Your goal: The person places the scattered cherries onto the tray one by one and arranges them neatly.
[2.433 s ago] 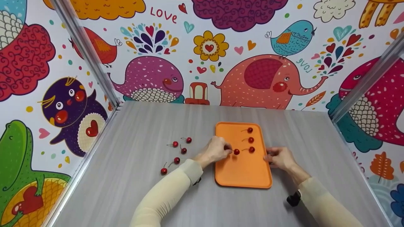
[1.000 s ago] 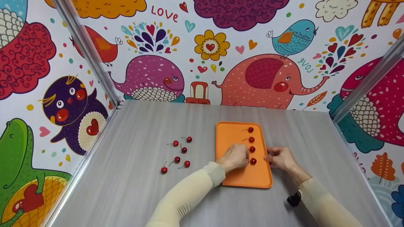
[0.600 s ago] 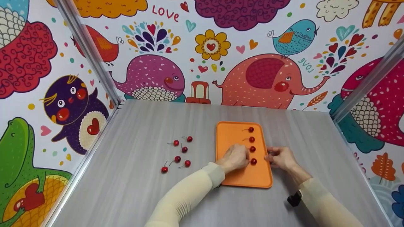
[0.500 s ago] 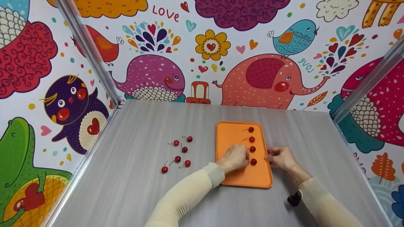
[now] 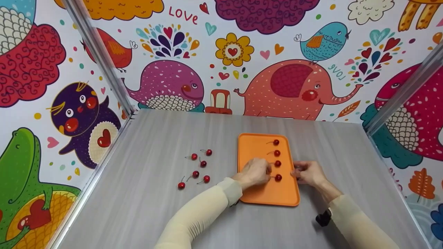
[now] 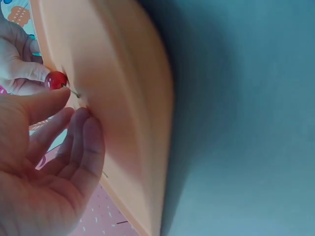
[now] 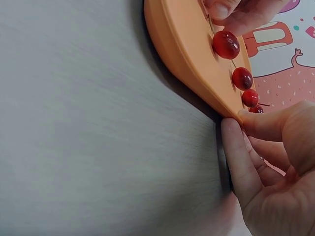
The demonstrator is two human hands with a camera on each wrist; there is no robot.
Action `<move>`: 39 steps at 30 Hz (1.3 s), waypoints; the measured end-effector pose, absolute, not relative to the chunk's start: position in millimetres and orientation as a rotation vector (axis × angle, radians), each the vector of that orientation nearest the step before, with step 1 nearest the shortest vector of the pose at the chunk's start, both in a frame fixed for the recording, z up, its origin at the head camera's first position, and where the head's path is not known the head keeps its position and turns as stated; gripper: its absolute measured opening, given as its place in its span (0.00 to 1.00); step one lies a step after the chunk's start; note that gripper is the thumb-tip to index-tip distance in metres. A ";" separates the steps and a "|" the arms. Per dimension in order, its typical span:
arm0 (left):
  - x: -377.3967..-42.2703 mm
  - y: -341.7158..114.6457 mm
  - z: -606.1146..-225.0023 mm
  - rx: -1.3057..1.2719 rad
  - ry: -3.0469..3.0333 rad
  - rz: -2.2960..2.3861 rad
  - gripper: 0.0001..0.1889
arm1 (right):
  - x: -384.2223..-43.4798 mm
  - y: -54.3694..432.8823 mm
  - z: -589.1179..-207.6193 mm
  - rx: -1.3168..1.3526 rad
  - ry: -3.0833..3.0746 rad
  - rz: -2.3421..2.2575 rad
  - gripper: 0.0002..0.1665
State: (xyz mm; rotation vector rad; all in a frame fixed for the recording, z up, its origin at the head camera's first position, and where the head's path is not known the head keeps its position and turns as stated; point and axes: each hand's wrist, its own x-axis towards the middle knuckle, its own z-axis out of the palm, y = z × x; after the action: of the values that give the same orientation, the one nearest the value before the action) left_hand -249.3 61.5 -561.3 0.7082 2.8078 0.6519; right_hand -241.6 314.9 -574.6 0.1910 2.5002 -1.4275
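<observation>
On the grey tabletop lies an orange tray (image 5: 256, 143), with a column of red cherries along its right side. My left hand (image 5: 255, 172) hovers over the tray, just left of the lowest cherry (image 5: 278, 177). In the left wrist view, thumb and fingers stand apart around the free stem of that cherry (image 6: 56, 80), with nothing pinched. My right hand (image 5: 309, 174) holds the tray's right rim, its thumb on top and a finger below, as the right wrist view shows beside the row of cherries (image 7: 242, 78).
Left of the tray, several loose cherries (image 5: 203, 164) with stems lie scattered on the table (image 5: 155, 145). Walls printed with cartoon animals (image 5: 283, 90) enclose the back and sides, with metal posts (image 5: 100, 58) at the corners.
The left hand carried a cherry rightward and set it at the bottom of the column. It has since let go of the stem and shifted slightly left. The right hand stayed at the rim.
</observation>
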 end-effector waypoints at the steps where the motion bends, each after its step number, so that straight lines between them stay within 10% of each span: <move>1: -249.6 59.6 -561.3 0.709 2.799 0.669 0.10 | -241.7 315.1 -574.6 0.192 2.498 -1.433 0.34; 39: -274.1 -103.2 -551.2 0.882 2.614 1.318 0.15 | -241.6 317.5 -576.7 0.164 2.468 -1.467 0.35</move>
State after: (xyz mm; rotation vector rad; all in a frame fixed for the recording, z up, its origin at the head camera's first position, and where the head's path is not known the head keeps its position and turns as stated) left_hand -274.1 -103.2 -551.2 0.8821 2.6142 1.3178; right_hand -241.6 317.5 -576.7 0.1641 2.4679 -1.4670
